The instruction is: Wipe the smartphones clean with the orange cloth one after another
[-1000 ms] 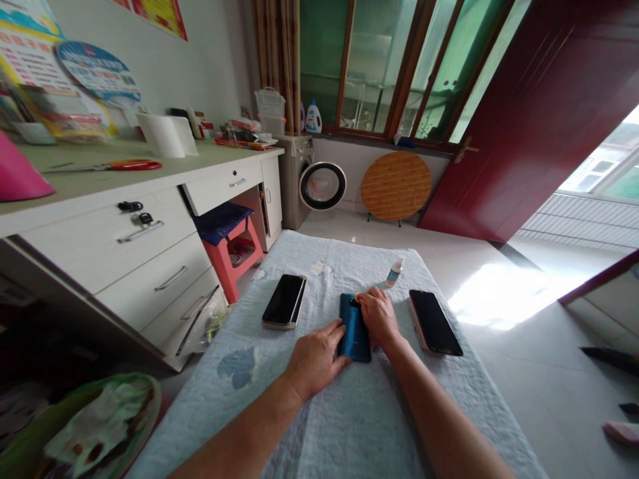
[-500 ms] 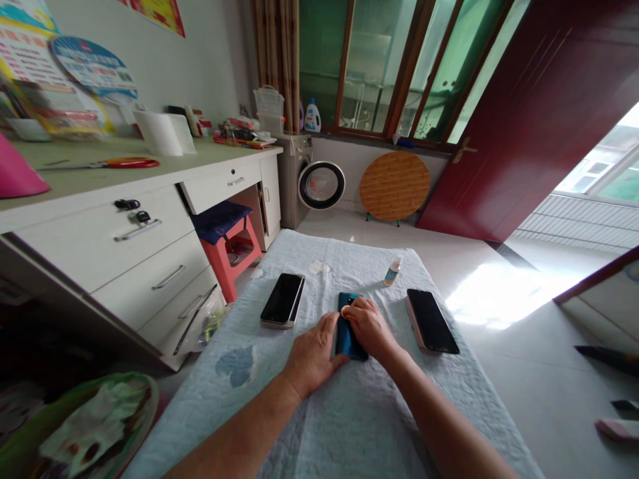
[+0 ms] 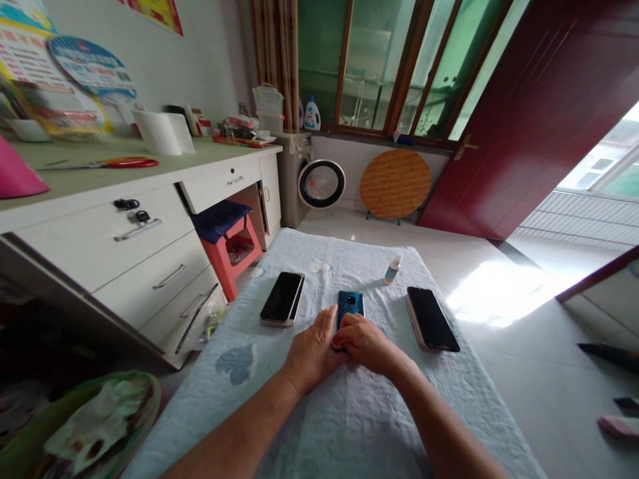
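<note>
- A blue phone, the landmark here, lies back up on a worktop covered in pale blue quilted cloth; its far end with the camera block shows, while the hands cover most of its near end.
- The left hand lies flat along the blue phone's left side, fingers straight and close together, thumb stretched apart toward the phone's near end.
- The right hand rests over the blue phone's near half, fingers bunched narrowly around a small orange-edged pad, mostly hidden.
- To the left of the blue phone, well apart, is a black-screened phone with a pale edge; open cloth lies between them, and more separates it from the worktop's left edge.
- To the right of the blue phone, past the right hand, is a black-screened phone with a pinkish side, its near corner close to the worktop's right edge.
- Beyond the blue phone and to its right, a small spray bottle stands upright near the far right corner.
- Directly beyond the blue phone, bare cloth runs to the far edge; past that edge is pale tiled floor.
- Well left of and nearer than the blue phone, off the worktop, a green-rimmed basket sits beside the left edge.
</note>
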Demonstrator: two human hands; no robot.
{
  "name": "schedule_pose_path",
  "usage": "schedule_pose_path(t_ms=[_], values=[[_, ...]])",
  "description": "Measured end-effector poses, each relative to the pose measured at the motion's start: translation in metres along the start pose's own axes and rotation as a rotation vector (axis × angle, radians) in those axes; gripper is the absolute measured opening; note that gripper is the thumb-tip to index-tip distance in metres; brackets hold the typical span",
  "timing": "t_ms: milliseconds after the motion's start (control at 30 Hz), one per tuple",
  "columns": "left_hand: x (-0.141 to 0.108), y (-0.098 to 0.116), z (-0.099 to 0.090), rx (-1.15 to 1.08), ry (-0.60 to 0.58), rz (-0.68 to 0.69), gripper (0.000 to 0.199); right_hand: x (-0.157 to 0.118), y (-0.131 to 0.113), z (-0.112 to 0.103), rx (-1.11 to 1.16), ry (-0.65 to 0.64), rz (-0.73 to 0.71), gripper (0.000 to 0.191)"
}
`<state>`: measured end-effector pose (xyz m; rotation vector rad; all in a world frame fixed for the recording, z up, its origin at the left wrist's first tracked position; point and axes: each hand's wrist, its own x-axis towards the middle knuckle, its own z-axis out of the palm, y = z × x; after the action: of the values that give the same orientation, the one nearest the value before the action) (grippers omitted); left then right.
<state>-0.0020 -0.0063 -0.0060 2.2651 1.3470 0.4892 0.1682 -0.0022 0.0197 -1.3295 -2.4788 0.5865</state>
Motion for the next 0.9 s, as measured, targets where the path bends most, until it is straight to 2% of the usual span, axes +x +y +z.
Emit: schedule_pose_path(t_ms=[200,333,500,733,900], values=[[0.0,0.0,0.002,0.011,0.002,0.008,0.086,0.014,0.016,0.015,-0.099,0.266,0.089,0.023],[0.001,0.002,-0.001,0.054,-0.021,0.023,0.076,0.019,0.028,0.017,-0.198,0.379,0.181,0.023],[0.0,0.005,-0.005,0.086,-0.056,0.041,0.059,0.017,0.042,0.016,-0.256,0.441,0.305,0.023],[0.001,0.004,-0.006,0.087,-0.053,0.06,0.059,0.016,0.058,0.017,-0.215,0.466,0.376,0.02],[0.001,0.002,-0.005,0.101,-0.048,0.061,0.059,0.015,0.059,0.013,-0.12,0.454,0.288,0.017]])
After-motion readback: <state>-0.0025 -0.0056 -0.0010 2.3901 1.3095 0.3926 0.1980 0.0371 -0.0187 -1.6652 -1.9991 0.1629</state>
